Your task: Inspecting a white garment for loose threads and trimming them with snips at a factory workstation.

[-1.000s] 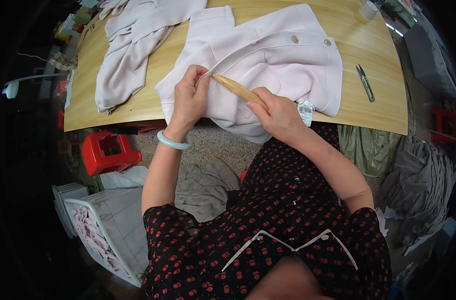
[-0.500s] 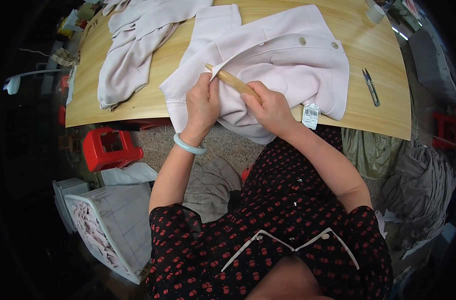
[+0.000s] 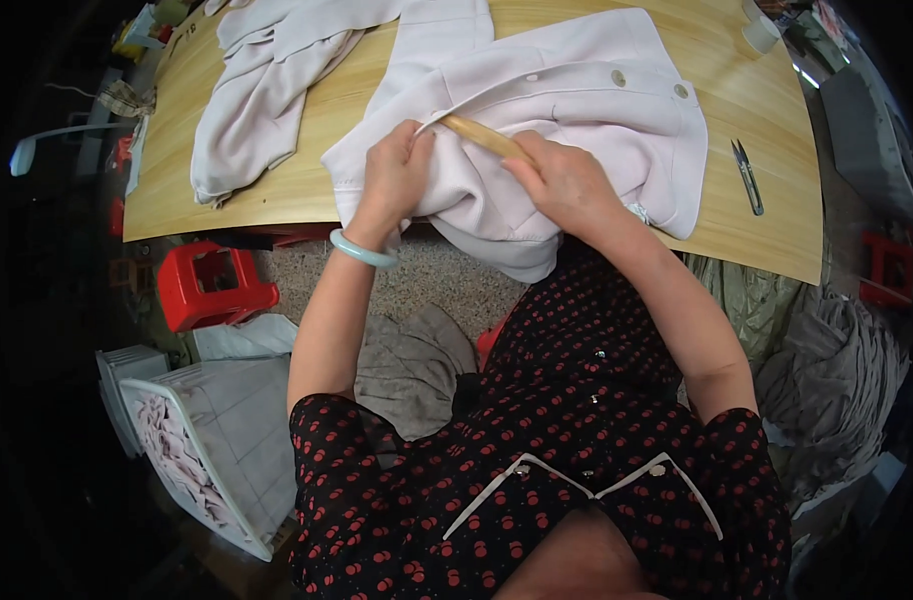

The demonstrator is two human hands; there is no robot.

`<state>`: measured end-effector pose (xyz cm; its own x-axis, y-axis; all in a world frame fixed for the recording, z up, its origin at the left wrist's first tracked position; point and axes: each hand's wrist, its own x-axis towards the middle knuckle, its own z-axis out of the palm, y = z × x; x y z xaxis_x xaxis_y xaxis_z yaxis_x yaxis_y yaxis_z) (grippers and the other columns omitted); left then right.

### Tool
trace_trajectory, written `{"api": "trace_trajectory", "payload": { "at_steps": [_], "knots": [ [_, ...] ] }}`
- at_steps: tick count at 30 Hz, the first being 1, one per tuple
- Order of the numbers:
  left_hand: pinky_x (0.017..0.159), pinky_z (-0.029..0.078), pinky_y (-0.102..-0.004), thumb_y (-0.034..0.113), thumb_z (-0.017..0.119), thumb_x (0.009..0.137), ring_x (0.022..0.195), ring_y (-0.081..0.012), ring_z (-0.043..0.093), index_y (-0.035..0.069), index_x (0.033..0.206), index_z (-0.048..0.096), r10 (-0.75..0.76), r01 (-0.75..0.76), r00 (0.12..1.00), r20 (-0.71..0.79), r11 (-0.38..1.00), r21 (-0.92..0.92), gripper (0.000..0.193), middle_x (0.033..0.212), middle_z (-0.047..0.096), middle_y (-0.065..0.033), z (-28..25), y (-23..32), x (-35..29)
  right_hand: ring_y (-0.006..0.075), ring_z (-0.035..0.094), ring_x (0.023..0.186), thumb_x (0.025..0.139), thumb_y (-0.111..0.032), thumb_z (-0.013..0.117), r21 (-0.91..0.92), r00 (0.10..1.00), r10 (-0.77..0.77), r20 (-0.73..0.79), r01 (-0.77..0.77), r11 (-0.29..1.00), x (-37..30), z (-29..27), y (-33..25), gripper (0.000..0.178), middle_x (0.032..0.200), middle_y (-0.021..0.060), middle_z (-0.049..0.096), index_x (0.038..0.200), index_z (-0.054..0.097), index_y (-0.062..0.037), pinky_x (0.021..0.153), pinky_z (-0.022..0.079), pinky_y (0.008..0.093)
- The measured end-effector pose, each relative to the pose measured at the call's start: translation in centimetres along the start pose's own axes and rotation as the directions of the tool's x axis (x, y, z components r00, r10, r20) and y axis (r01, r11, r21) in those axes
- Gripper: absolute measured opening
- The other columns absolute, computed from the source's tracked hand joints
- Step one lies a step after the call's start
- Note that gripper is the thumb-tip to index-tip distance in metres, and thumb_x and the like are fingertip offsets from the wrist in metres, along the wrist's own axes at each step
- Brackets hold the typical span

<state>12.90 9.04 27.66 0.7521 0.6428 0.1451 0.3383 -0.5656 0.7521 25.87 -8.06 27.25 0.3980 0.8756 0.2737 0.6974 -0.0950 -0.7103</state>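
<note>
A pale pink garment (image 3: 597,125) with a buttoned placket lies over the table's near edge, part of it hanging down. My left hand (image 3: 397,170), a pale bangle (image 3: 364,249) on its wrist, is closed on the edge of the garment's placket. In my right hand (image 3: 567,180) is a wooden stick (image 3: 485,136), its far end up against the placket next to my left fingers. The tip of the stick is hidden by the fabric. To the right of the garment lie thread snips (image 3: 748,178).
More pale pink knitwear (image 3: 267,110) is spread at the left of the wooden table (image 3: 167,210). A white cup (image 3: 762,36) stands at the far right corner. Below are a red stool (image 3: 212,285), a basket (image 3: 237,430) of pale cloth, and grey fabric (image 3: 832,375) at the right.
The stick's tip, which stuck out past the placket edge, is now behind the fabric. Both hands have moved slightly up. The white tag by my right wrist is now mostly covered.
</note>
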Motion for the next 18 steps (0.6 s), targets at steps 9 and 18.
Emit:
{"api": "trace_trajectory", "payload": {
  "at_steps": [9, 18],
  "knots": [
    [0.064, 0.040, -0.0213, 0.020, 0.049, 0.090, 0.073, -0.0064, 0.050, -0.001, 0.093, 0.059, -0.336, 0.408, 0.904, 0.264, 0.864, -0.295, 0.023, 0.077, 0.058, 0.0004, -4.5, -2.1, -6.7, 0.0323, 0.058, 0.061, 0.085, -0.018, 0.053, 0.134, 0.975, 0.193, 0.107, -0.207, 0.969, -4.8, -3.4, -3.0, 0.022, 0.067, 0.0188, 0.057, 0.100, 0.053, -0.0010, 0.055, 0.044, 0.0366],
    [0.063, 0.040, -0.0178, 0.011, 0.054, 0.087, 0.069, -0.0039, 0.049, 0.001, 0.097, 0.057, -0.231, 0.175, 0.970, -0.082, 0.887, -0.428, 0.015, 0.080, 0.057, 0.0020, -4.4, -0.4, -7.7, 0.0334, 0.057, 0.063, 0.083, -0.017, 0.054, 0.127, 0.988, 0.002, 0.157, -0.022, 0.992, -4.6, 0.3, -5.6, 0.021, 0.069, 0.0160, 0.057, 0.099, 0.051, -0.0028, 0.055, 0.044, 0.0385]
  ]
}}
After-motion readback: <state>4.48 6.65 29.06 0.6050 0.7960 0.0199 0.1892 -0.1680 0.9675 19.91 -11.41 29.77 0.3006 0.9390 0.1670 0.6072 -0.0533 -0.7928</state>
